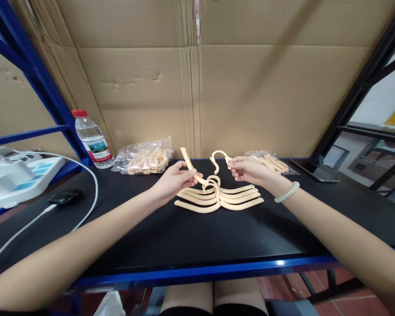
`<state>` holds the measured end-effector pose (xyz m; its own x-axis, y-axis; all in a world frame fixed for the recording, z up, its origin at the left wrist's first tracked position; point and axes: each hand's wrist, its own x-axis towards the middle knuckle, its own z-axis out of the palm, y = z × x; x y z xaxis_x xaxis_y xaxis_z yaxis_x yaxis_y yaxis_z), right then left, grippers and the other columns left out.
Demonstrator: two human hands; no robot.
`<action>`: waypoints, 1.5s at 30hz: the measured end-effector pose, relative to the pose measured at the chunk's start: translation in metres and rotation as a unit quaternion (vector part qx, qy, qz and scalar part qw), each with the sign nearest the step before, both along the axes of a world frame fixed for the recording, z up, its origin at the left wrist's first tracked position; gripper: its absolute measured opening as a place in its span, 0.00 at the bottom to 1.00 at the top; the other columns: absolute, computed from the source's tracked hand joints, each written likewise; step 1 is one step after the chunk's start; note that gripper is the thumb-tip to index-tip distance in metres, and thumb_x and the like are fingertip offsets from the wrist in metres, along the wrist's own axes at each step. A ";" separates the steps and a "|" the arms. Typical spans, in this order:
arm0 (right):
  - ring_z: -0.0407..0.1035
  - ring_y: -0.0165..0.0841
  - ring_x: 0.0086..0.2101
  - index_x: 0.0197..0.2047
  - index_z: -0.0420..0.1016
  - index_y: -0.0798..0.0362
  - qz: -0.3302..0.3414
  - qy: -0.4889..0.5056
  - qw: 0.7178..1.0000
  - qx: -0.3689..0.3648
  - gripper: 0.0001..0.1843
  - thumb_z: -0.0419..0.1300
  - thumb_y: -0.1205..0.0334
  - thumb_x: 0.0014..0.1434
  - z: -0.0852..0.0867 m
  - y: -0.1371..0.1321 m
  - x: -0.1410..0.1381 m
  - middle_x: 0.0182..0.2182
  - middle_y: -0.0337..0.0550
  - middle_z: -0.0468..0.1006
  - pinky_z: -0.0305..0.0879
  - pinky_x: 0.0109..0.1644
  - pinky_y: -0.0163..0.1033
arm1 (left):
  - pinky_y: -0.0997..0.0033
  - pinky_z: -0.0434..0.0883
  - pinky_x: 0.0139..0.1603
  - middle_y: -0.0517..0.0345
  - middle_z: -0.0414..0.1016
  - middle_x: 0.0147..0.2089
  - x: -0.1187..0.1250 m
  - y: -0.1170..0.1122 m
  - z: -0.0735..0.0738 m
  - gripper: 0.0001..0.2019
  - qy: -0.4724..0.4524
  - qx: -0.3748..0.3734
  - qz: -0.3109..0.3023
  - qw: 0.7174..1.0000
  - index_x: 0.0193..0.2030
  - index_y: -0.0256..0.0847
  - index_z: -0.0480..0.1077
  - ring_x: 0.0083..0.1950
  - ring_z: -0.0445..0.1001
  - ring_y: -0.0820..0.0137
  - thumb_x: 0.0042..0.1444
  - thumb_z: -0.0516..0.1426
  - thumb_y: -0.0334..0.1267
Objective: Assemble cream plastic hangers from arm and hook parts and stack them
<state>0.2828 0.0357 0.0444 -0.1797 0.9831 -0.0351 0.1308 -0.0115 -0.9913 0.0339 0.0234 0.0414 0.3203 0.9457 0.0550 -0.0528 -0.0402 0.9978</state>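
Note:
My left hand (181,179) is closed on a cream hanger arm (187,159), a curved plastic piece held tilted, its upper end pointing up and left. Between the fingertips of my right hand (246,170) is a cream hanger hook (220,154), raised a little off the table with its curve at the top. The two pieces are apart. Below and between my hands, several assembled cream hangers (197,207) lie overlapped in a row on the black table, hooks toward the back.
Clear plastic bags of cream parts lie at the back left (148,159) and back right (270,161). A phone (312,170) is at the right. On the left stand a water bottle (94,142), a white power strip (36,177) and a black charging device (66,196) with its cable. Cardboard (134,96) walls the back.

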 end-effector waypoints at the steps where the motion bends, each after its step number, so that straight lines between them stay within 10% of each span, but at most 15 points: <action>1: 0.63 0.26 0.25 0.30 0.66 0.53 0.004 0.024 1.000 0.006 0.10 0.65 0.60 0.53 -0.002 -0.005 -0.001 0.23 0.35 0.66 0.67 0.31 0.34 | 0.70 0.73 0.44 0.52 0.80 0.37 0.000 -0.002 -0.002 0.08 -0.011 0.005 -0.002 1.000 0.37 0.38 0.63 0.32 0.76 0.77 0.57 0.61 0.32; 8: 0.68 0.27 0.28 0.37 0.72 0.54 0.051 0.160 0.986 0.018 0.13 0.68 0.57 0.52 -0.009 -0.028 -0.012 0.26 0.37 0.71 0.68 0.30 0.32 | 0.69 0.73 0.46 0.56 0.80 0.39 0.000 -0.009 -0.014 0.15 -0.021 0.053 -0.010 0.998 0.39 0.37 0.69 0.41 0.78 0.69 0.46 0.69 0.34; 45: 0.78 0.31 0.36 0.32 0.73 0.55 0.129 0.175 0.976 -0.025 0.11 0.71 0.63 0.50 -0.020 -0.060 -0.037 0.34 0.39 0.79 0.76 0.43 0.36 | 0.64 0.78 0.47 0.51 0.83 0.41 0.010 -0.043 -0.029 0.10 -0.039 0.166 -0.030 0.985 0.31 0.39 0.65 0.44 0.82 0.62 0.53 0.65 0.31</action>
